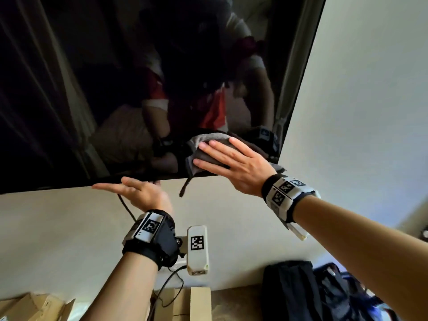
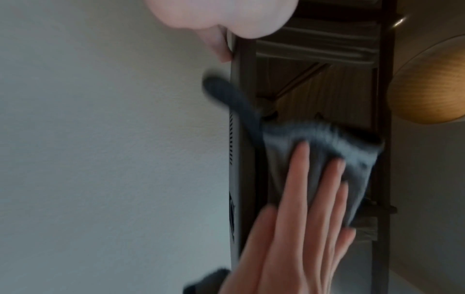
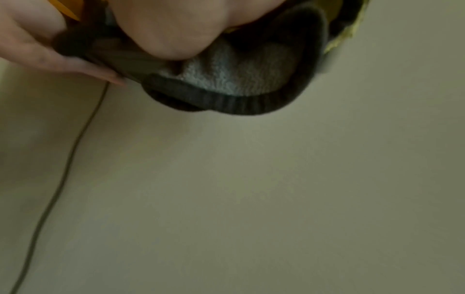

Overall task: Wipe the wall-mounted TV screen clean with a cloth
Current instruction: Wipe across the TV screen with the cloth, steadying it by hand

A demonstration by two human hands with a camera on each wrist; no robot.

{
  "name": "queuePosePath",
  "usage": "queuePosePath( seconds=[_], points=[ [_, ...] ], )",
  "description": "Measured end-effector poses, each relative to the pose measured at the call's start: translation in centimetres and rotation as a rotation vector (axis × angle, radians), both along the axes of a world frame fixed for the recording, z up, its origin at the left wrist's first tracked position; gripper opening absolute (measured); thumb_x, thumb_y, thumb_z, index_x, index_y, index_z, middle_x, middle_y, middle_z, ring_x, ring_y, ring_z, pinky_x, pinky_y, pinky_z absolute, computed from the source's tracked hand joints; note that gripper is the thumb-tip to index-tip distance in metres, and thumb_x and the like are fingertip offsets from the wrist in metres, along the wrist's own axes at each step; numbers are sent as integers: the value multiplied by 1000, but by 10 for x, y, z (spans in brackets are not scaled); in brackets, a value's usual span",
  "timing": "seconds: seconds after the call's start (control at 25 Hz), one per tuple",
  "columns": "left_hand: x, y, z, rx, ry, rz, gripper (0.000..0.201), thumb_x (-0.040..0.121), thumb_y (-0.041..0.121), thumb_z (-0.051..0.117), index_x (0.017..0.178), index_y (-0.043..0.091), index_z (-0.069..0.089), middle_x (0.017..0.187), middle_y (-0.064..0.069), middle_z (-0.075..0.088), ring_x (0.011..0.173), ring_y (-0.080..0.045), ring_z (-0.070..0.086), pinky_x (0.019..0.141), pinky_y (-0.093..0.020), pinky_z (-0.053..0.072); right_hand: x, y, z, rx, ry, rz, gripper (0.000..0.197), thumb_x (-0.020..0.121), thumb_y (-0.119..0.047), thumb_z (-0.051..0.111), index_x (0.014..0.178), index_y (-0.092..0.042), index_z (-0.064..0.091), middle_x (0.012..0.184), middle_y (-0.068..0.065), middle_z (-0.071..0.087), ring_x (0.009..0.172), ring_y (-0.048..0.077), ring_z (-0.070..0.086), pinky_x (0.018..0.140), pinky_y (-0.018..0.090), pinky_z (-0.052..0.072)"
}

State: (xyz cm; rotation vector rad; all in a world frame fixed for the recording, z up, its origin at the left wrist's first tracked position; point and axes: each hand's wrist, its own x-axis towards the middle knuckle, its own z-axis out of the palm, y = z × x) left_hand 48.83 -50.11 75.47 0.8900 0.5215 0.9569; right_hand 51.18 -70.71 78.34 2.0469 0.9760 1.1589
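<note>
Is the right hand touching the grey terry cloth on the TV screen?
Touching: the head view shows the right hand pressed flat on the grey terry cloth.

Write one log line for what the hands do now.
right hand: presses cloth flat on TV | left hand: under bottom edge

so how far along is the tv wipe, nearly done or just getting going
Hard to call any part done: the TV screen is dark and reflective, with no visible wiped area. In hand: the right hand presses the grey cloth flat near the screen's lower right corner, while the left hand steadies the bottom edge. How much of the screen is left cannot be judged.
</note>
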Motion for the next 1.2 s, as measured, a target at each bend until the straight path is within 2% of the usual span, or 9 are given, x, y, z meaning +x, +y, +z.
queuePosePath(
  seconds=[0.08,0.2,0.36,0.52,0.68,0.72,0.84,1.08,1.2],
  points=[
    [-1,-8,0,-21,-12,-48,59,110,25,19,158,32,-14,166,-6,16,110,-16,57,71,-15,56,-1,-40,-2,-2,-40,-29,76,86,-7,40,155,-27,13,160,2,15,147,21,8,122,40,-1],
    [-5,-24,2,-30,-34,-94,59,111,23,19,157,33,-15,164,-7,19,112,-15,54,76,-16,56,0,-65,1,-35,-20,-44,75,87,-7,34,155,-28,10,159,4,13,146,21,8,122,40,-4],
    [-8,-45,4,-29,-48,-127,59,111,24,18,156,36,-18,166,-10,13,124,-20,52,72,-16,57,1,-47,18,43,-35,-11,76,84,-4,24,155,-26,8,160,5,11,147,21,7,123,40,-2],
    [-8,-50,0,-16,-36,-151,62,111,25,21,155,39,-19,166,-10,13,116,-19,56,68,-14,56,7,-18,31,388,-86,62,72,84,-5,49,150,-28,31,158,4,23,146,22,23,122,40,11],
    [-9,-44,-4,7,-45,-186,64,110,26,24,155,40,-20,165,-15,12,125,-32,57,74,-17,58,-3,-24,9,253,-41,29,85,74,-4,50,153,-26,24,159,4,18,150,21,7,123,40,3],
    [-9,-44,-5,9,-62,-198,64,110,25,24,154,41,-20,166,-15,11,128,-33,55,75,-18,58,0,-25,21,293,-73,63,82,77,-4,50,152,-24,26,159,5,20,149,21,11,123,40,6],
    [-7,-45,-3,1,-57,-192,64,110,25,24,154,41,-19,168,-7,4,131,-25,51,75,-16,57,14,-18,61,677,-209,138,70,86,-4,57,149,-24,33,155,8,27,147,21,22,121,42,16],
    [-5,-44,-2,-4,27,-192,65,110,20,24,155,44,-16,164,-15,19,129,-29,55,99,-38,50,5,-13,18,750,-130,85,83,80,-6,63,152,-25,26,155,8,28,148,19,14,121,43,13],
    [-13,-46,4,289,250,-55,69,106,25,35,157,41,-9,167,-9,12,146,-35,34,115,-52,36,10,-6,47,890,-125,124,65,93,-10,50,151,-24,25,155,9,22,148,20,12,121,44,13]
  ],
)
